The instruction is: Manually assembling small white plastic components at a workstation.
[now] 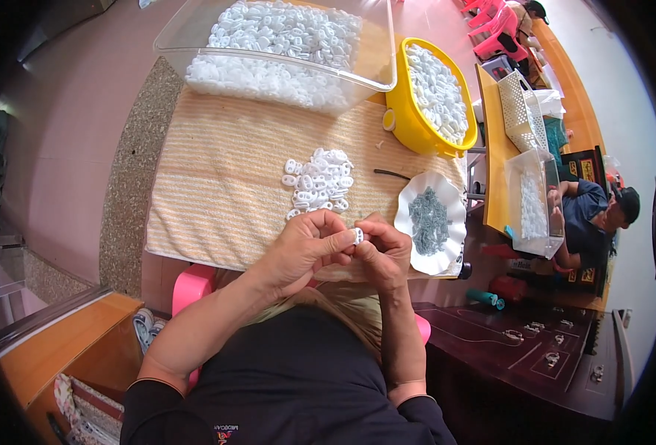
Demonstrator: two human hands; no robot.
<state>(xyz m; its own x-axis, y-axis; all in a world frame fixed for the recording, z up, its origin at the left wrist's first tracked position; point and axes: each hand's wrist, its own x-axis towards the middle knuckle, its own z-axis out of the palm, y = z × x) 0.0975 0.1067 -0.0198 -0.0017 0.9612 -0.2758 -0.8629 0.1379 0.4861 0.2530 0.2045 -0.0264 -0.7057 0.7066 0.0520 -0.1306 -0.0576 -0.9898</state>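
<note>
Over the towel's near edge, my left hand (314, 242) pinches a small white plastic piece (357, 236) with holes between thumb and fingers. Close against the piece's right side is my right hand (384, 250), its thumb and fingertips pressed together; whatever they pinch is too small to make out. Just beyond my hands lies a loose pile of similar white oval pieces (319, 180). To the right, a white scalloped dish (455, 222) holds many tiny grey, translucent-looking parts (429, 220). A thin black stick-like tool (391, 174) rests on the towel left of the dish.
A striped towel (216, 170) covers the table. At its far side stand a big clear bin (380, 67) and a yellow tub (398, 104), both full of white pieces. Right, a person (591, 215) works beside another clear bin (555, 241). Pink chairs (500, 33) stand farther back.
</note>
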